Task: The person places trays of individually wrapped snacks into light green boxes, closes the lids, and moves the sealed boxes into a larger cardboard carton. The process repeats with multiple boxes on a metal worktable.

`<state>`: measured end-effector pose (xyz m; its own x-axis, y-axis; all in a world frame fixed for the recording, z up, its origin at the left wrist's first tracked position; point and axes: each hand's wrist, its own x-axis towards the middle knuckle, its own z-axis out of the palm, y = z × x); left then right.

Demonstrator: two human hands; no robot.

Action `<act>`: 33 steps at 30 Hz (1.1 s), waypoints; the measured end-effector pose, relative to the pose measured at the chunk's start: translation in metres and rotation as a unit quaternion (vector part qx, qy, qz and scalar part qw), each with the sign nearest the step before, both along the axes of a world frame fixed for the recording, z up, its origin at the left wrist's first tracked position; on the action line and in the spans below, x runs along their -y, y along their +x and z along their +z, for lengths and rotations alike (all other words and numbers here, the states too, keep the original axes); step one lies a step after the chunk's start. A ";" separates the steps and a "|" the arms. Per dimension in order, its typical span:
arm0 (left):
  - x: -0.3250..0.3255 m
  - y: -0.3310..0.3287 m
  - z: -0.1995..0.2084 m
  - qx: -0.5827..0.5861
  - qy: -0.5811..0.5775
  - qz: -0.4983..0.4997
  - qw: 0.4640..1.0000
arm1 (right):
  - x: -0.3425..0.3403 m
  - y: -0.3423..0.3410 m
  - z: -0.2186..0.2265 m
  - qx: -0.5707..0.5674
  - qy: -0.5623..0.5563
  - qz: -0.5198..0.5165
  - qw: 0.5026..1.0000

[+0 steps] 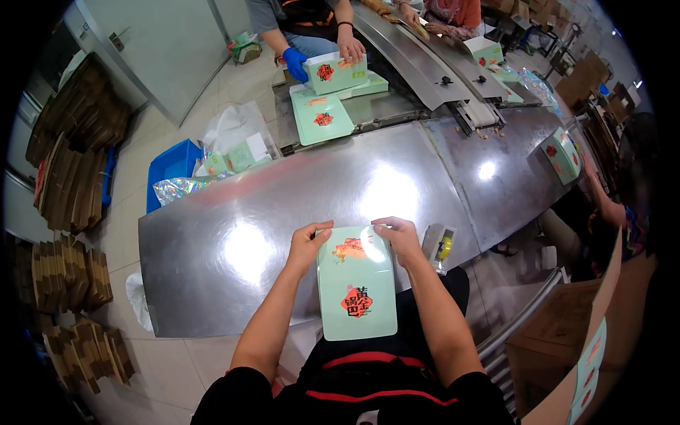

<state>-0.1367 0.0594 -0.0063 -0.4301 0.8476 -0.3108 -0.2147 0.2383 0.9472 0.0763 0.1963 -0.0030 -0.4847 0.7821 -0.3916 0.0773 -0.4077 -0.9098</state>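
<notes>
A pale green carton (360, 283) with rounded corners, a red emblem and a food picture stands between my forearms at the table's near edge. My left hand (309, 246) is closed at its upper left corner, thumb and fingers pressed together. At the upper right corner my right hand (399, 239) grips the same carton. Only its broad printed face shows; how thick it is I cannot tell. Just right of my right hand sits a tape dispenser (438, 249) with a yellow roll.
The shiny metal table (191, 269) stretches ahead. Across it a co-worker with one blue glove (295, 64) handles a green carton (333, 74). Farther right are a conveyor (476, 115) and another carton (561, 156). A blue crate (170, 164), stacked flattened cardboard (74, 163) and a big cardboard box (549, 340) stand around.
</notes>
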 end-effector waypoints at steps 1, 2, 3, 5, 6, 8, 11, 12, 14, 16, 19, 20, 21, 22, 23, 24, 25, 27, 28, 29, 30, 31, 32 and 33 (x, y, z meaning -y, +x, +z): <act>-0.001 0.001 0.000 -0.005 -0.005 0.002 1.000 | -0.001 0.000 -0.002 -0.008 -0.012 -0.007 1.000; 0.000 0.002 -0.002 -0.022 -0.016 -0.002 1.000 | 0.000 0.000 -0.004 -0.016 -0.024 -0.014 0.999; 0.002 0.000 -0.007 -0.041 -0.022 -0.001 0.999 | 0.000 -0.002 -0.005 -0.009 -0.019 -0.011 1.000; -0.004 -0.003 -0.009 -0.063 -0.022 0.002 0.998 | -0.002 -0.003 -0.013 0.013 0.008 -0.013 1.000; -0.003 -0.002 -0.011 -0.064 -0.022 0.008 0.998 | -0.001 -0.005 -0.014 -0.003 0.005 -0.014 1.000; -0.002 0.000 -0.013 -0.072 -0.019 0.013 0.997 | -0.002 -0.003 -0.008 0.013 -0.004 -0.006 1.000; -0.011 0.000 -0.019 -0.092 -0.007 0.008 0.996 | -0.004 -0.003 -0.011 0.018 0.030 -0.008 0.999; -0.012 -0.001 -0.019 -0.097 -0.005 0.006 0.995 | -0.002 -0.004 -0.012 0.018 0.043 -0.006 0.999; -0.011 -0.002 -0.017 -0.108 0.003 0.001 0.994 | -0.004 -0.003 -0.010 0.019 0.075 0.009 0.997; -0.014 0.000 -0.008 -0.113 0.014 -0.004 0.994 | 0.000 -0.003 -0.006 0.020 0.096 0.021 0.995; -0.013 0.011 0.001 -0.191 -0.041 -0.027 0.980 | 0.010 -0.006 0.000 0.060 0.124 0.033 0.990; -0.012 0.016 0.003 -0.199 -0.059 -0.037 0.977 | 0.009 -0.007 0.001 0.104 0.142 0.035 0.984; -0.017 0.018 0.008 -0.212 -0.073 -0.048 0.973 | 0.005 -0.007 0.004 0.145 0.166 0.032 0.975; -0.019 0.018 0.013 -0.225 -0.086 -0.060 0.969 | 0.004 -0.007 0.003 0.141 0.193 0.025 0.971; -0.016 0.017 0.015 -0.260 -0.044 -0.045 0.963 | 0.006 -0.006 0.003 0.137 0.221 0.017 0.966; -0.010 0.018 0.008 -0.295 -0.002 -0.033 0.955 | 0.008 -0.003 0.000 0.135 0.245 0.005 0.960; 0.001 0.022 0.004 -0.326 0.034 -0.022 0.945 | 0.019 0.003 0.003 0.101 0.222 -0.043 0.969; 0.037 0.032 0.011 -0.187 0.025 -0.007 0.982 | 0.044 0.024 0.015 0.036 0.175 -0.142 0.974; 0.058 0.039 0.019 -0.113 0.019 0.003 0.993 | 0.054 0.040 0.025 0.052 0.150 -0.101 0.982; 0.080 0.049 0.018 -0.094 0.009 0.006 0.995 | 0.066 0.063 0.034 0.072 0.119 -0.059 0.989; 0.104 0.060 0.015 -0.077 -0.005 0.006 0.997 | 0.080 0.083 0.038 0.090 0.083 -0.018 0.992; 0.127 0.071 0.013 -0.059 -0.024 0.006 0.998 | 0.096 0.095 0.040 0.087 0.072 -0.008 0.994; 0.144 0.081 0.014 -0.048 -0.022 0.001 0.999 | 0.109 0.104 0.038 0.083 0.061 0.002 0.995; 0.153 0.091 0.016 -0.040 -0.011 -0.006 0.999 | 0.119 0.109 0.033 0.078 0.034 -0.004 0.996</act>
<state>-0.0459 -0.0937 0.0098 -0.4444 0.8464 -0.2934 -0.1346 0.2607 0.9560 0.1850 0.0775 0.0297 -0.4155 0.8132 -0.4075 0.2159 -0.3471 -0.9127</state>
